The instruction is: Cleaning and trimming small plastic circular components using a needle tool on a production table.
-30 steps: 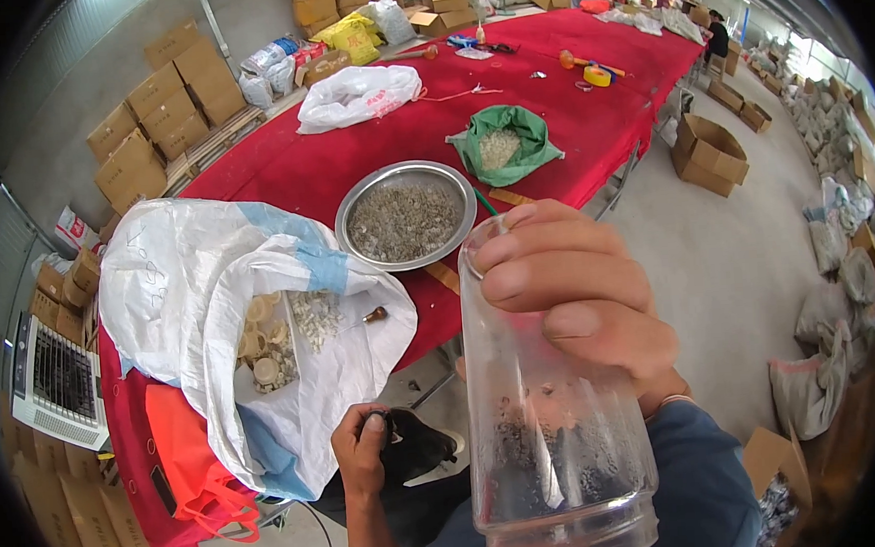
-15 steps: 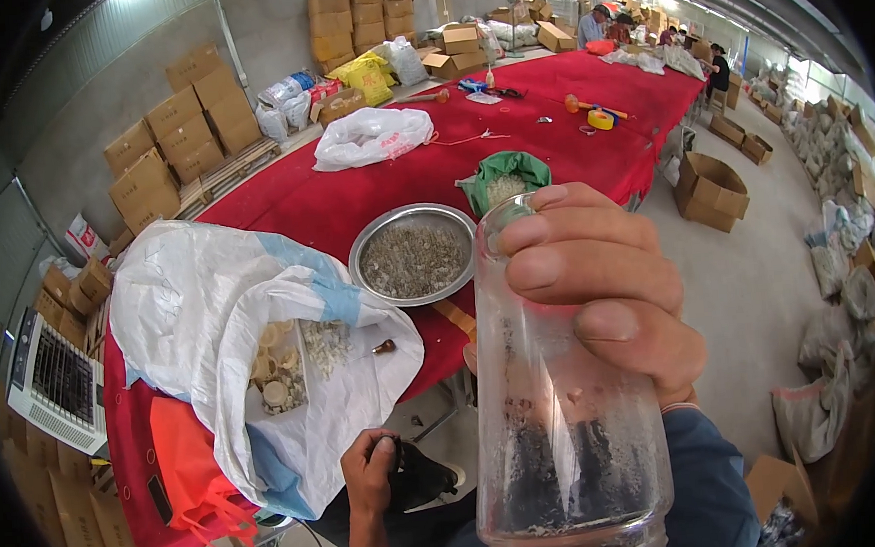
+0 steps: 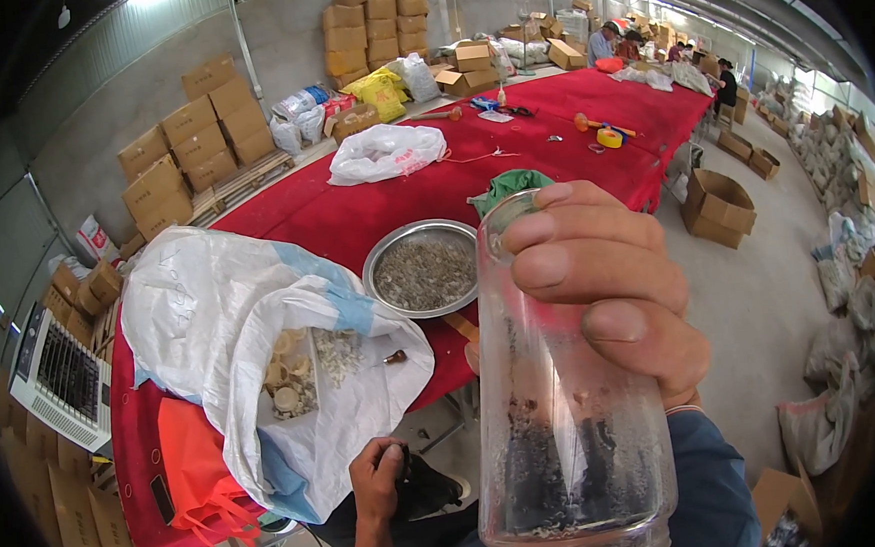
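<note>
Close before me, my right hand (image 3: 609, 293) is wrapped round a clear plastic bottle (image 3: 573, 446). Droplets and dark specks show in its wall, and it covers part of the table behind. Low down, my left hand (image 3: 378, 478) rests near my dark trousers with its fingers curled in. A black thing lies against those fingers, and I cannot make out whether they hold it. Left of the bottle, a steel bowl (image 3: 374, 252) holds greyish grains. An open white woven sack (image 3: 198, 288) contains pale caps and small whitish pieces, with a small brown object at its mouth.
A long table with red cloth (image 3: 293, 207) runs away to people at the far end. On it lie a white plastic bag (image 3: 385, 154), a green bag (image 3: 512, 184), yellow tape (image 3: 610, 138) and mallets. Cartons (image 3: 199, 143) line the wall; sacks (image 3: 825, 390) line the right side.
The view has tilted slightly, so the table and its things sit a little lower and farther right. My right hand keeps its hold on the bottle; my left hand stays low.
</note>
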Available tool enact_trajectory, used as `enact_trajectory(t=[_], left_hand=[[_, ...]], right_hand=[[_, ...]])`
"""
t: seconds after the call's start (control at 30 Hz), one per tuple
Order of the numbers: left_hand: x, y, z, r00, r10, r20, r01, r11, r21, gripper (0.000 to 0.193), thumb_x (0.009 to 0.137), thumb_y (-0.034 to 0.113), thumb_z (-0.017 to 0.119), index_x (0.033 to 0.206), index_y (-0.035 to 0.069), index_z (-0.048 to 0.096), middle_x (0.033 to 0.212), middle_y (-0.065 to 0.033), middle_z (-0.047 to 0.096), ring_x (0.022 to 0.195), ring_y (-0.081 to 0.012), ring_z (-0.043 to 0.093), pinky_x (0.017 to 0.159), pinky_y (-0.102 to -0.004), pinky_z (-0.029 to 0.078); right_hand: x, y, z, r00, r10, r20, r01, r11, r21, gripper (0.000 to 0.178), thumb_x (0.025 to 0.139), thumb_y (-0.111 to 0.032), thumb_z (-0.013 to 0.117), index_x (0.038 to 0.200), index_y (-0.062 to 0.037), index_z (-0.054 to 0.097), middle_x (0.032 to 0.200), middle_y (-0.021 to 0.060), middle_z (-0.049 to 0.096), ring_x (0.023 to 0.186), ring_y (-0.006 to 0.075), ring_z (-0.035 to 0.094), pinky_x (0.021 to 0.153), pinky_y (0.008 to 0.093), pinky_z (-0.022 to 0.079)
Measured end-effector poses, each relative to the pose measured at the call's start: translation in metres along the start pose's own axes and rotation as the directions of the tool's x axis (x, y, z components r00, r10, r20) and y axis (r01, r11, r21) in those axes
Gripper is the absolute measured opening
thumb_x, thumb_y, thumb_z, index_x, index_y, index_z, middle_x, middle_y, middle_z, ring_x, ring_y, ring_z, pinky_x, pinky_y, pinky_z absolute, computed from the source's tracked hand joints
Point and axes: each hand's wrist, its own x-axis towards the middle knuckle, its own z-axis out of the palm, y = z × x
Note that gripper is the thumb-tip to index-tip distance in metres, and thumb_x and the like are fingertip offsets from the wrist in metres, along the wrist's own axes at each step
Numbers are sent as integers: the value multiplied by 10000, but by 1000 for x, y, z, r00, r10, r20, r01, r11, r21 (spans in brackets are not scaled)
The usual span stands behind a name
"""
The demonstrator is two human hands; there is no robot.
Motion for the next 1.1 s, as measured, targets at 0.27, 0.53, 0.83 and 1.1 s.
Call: enact_trajectory(t=[0.27, 0.53, 0.83, 1.1], left_hand=[[-1, 1, 0, 999, -26, -35, 27, 1000, 6, 342, 1011, 315, 663, 1038, -17, 739, 795, 17, 624, 742, -70, 540, 663, -255, 422], [-2, -2, -1, 999, -13, -35, 15, 999, 42, 366, 1020, 336, 660, 1032, -21, 739, 791, 5, 633, 731, -79, 552, 657, -257, 428], [-7, -3, -6, 994, -35, -106, 12, 979, -204, 638, 1044, 595, 630, 1242, -9, 684, 844, -43, 638, 686, -154, 669, 590, -279, 535], [-10, 50, -15, 895, 154, -420, -205, 975, -80, 1047, 763, 618, 925, 1489, -15, 515, 1266, -150, 669, 1059, -221, 676, 852, -325, 577]], right_hand=[[9, -2, 5, 999, -33, -15, 33, 999, -5, 440, 859, -17, 794, 1216, -56, 540, 1227, 209, 705, 1043, 362, 717, 934, 527, 605], [16, 0, 1, 999, -28, 26, 29, 999, -22, 466, 844, 5, 799, 1222, -64, 534, 1224, 203, 705, 1038, 359, 718, 936, 527, 605], [-27, 4, 18, 998, 49, -40, -47, 998, 42, 652, 795, -25, 874, 1335, -105, 518, 1253, 170, 686, 1059, 370, 711, 955, 539, 589], [-109, -34, 45, 887, 452, 94, -456, 826, 331, 684, 783, -98, 891, 1364, 3, 543, 1252, 218, 693, 1076, 398, 700, 921, 484, 586]])
